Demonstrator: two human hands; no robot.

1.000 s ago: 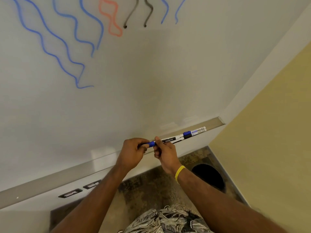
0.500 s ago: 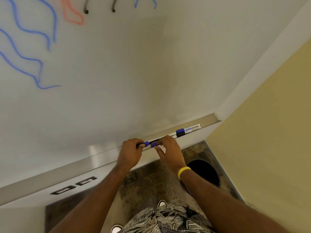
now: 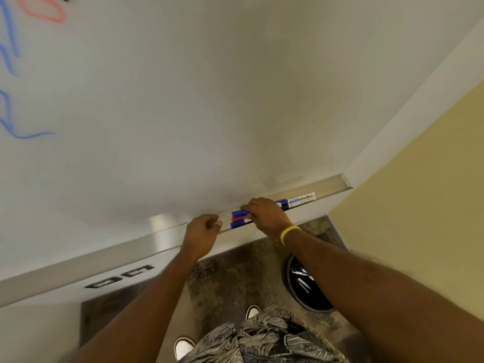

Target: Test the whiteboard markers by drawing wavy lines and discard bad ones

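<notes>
1. White whiteboard (image 3: 183, 100) carries blue and red wavy lines at its left.
2. Metal tray (image 3: 104, 260) holds capped markers (image 3: 239, 219).
3. Right hand (image 3: 267, 214) lies over them, fingers curled; grip unclear.
4. Left hand (image 3: 201, 233) is fisted at the tray's edge, contents hidden.

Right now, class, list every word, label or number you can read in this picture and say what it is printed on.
None reads for certain.
Markers on the tray: blue and black print on the white barrels, too blurred to read.
Wall outlets: no readable marking.
Whiteboard: wavy test lines only, no words.
</notes>
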